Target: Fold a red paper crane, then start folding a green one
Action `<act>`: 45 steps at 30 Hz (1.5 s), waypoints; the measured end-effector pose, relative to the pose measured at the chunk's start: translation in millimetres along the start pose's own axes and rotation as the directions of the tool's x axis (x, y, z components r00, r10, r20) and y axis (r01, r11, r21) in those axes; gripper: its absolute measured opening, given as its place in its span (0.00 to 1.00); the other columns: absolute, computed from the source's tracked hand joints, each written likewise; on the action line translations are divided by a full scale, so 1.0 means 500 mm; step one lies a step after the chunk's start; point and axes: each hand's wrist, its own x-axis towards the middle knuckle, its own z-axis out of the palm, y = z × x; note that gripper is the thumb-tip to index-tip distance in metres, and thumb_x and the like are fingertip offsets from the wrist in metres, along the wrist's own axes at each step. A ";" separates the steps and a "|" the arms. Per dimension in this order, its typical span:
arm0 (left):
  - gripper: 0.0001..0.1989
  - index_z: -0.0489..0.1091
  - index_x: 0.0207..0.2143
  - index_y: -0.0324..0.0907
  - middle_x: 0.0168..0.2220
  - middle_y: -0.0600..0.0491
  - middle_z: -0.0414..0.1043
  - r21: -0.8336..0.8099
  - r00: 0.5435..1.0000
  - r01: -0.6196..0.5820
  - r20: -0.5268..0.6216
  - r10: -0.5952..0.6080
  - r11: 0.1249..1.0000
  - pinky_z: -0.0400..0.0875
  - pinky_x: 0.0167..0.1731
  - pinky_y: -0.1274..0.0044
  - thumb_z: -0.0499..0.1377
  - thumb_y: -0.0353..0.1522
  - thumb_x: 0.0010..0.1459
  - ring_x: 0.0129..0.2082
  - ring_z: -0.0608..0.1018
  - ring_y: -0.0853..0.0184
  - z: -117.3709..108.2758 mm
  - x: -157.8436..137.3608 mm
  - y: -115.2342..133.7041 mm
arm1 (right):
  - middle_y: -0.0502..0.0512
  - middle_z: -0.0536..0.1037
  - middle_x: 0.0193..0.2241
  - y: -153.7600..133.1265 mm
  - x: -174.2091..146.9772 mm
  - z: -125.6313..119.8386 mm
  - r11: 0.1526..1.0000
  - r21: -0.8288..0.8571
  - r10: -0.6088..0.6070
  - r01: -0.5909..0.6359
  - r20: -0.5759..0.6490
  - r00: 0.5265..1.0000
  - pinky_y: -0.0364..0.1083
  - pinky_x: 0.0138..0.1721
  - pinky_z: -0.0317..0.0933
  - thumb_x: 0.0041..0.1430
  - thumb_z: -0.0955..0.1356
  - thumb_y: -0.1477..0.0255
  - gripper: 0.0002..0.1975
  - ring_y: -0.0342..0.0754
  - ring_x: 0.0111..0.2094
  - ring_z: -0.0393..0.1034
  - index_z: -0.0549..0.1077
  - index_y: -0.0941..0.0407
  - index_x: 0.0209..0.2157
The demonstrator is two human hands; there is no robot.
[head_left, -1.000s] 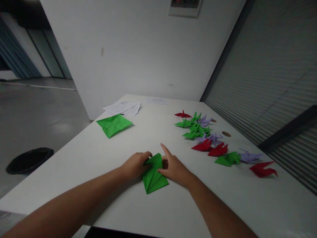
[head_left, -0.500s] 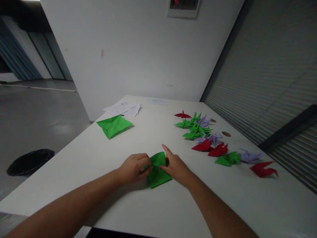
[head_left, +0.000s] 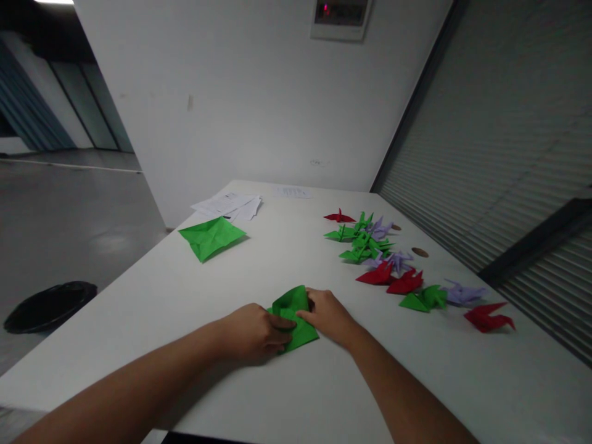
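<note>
Left hand (head_left: 254, 333): laid palm-down on the near left part of the green fold (head_left: 293, 317), fingers pressed flat on the paper, not curled round it. Right hand (head_left: 329, 314): set against the fold's right edge, thumb and fingertips pinching a raised flap.

Green fold: resting on the table (head_left: 287, 394), near the front and about midway across, between both hands. Several creases and one lifted flap are seen; no wings, neck or tail are formed, so the piece is judged roughly half made.

Finished cranes (head_left: 383, 259): a loose row in green, red and lilac on the right half of the table, the farthest a red crane (head_left: 489, 317) toward the blinds (head_left: 509, 160).

Green sheet (head_left: 211, 237): creased but opened out, lying well apart at the left rear; judged barely begun.

White papers (head_left: 229, 205): stacked just behind that sheet.

Edges and room: bare tabletop lies before and left of the hands. The table's left edge runs diagonally, with floor and a black bin (head_left: 49, 305) below. Cranes stand near on the right, so room there is tighter.
</note>
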 end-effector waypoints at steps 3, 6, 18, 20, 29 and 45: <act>0.09 0.78 0.47 0.51 0.56 0.49 0.78 0.001 0.996 -0.081 0.043 0.081 0.997 0.74 0.30 0.74 0.61 0.34 0.67 0.34 0.83 0.64 -0.011 0.005 0.005 | 0.53 0.80 0.28 -0.003 0.003 -0.001 0.993 -0.115 -0.038 0.039 0.006 0.999 0.44 0.31 0.56 0.55 0.75 0.77 0.06 0.47 0.29 0.70 0.77 0.57 0.27; 0.08 0.78 0.46 0.50 0.57 0.49 0.77 0.028 0.994 -0.089 0.063 0.087 0.996 0.73 0.28 0.73 0.61 0.35 0.67 0.33 0.83 0.64 -0.019 0.009 0.011 | 0.53 0.78 0.26 -0.007 0.005 -0.004 0.983 -0.171 -0.068 0.069 0.012 0.998 0.44 0.31 0.54 0.58 0.75 0.75 0.10 0.46 0.28 0.69 0.76 0.58 0.24; 0.08 0.79 0.46 0.51 0.58 0.50 0.77 0.010 0.996 -0.060 0.072 0.059 0.998 0.74 0.30 0.72 0.62 0.36 0.66 0.34 0.84 0.62 -0.012 0.006 0.005 | 0.48 0.70 0.20 -0.023 0.031 -0.032 0.978 -0.170 -0.137 0.123 -0.078 0.987 0.45 0.30 0.48 0.64 0.71 0.69 0.19 0.44 0.24 0.61 0.69 0.56 0.19; 0.09 0.79 0.47 0.51 0.58 0.50 0.77 -0.005 0.996 -0.055 0.064 0.055 0.998 0.74 0.30 0.73 0.61 0.36 0.67 0.34 0.84 0.62 -0.013 0.006 0.005 | 0.49 0.70 0.20 -0.022 0.036 -0.030 0.980 -0.150 -0.147 0.129 -0.116 0.982 0.44 0.30 0.49 0.64 0.71 0.70 0.19 0.44 0.25 0.62 0.69 0.56 0.19; 0.10 0.79 0.48 0.52 0.58 0.50 0.77 -0.016 0.995 -0.059 0.079 0.060 0.998 0.75 0.31 0.72 0.59 0.37 0.68 0.35 0.84 0.62 -0.013 0.007 0.006 | 0.51 0.75 0.23 -0.027 0.038 -0.037 0.989 -0.014 -0.142 0.145 -0.311 0.940 0.45 0.32 0.58 0.65 0.70 0.66 0.14 0.46 0.26 0.67 0.76 0.55 0.25; 0.11 0.79 0.49 0.51 0.58 0.48 0.77 -0.038 0.996 -0.050 0.076 0.053 0.998 0.77 0.33 0.71 0.60 0.36 0.68 0.36 0.84 0.60 -0.004 0.002 0.004 | 0.50 0.79 0.27 -0.001 0.000 -0.020 0.998 0.049 -0.045 0.042 0.052 0.998 0.43 0.29 0.56 0.52 0.76 0.76 0.03 0.46 0.28 0.70 0.80 0.57 0.30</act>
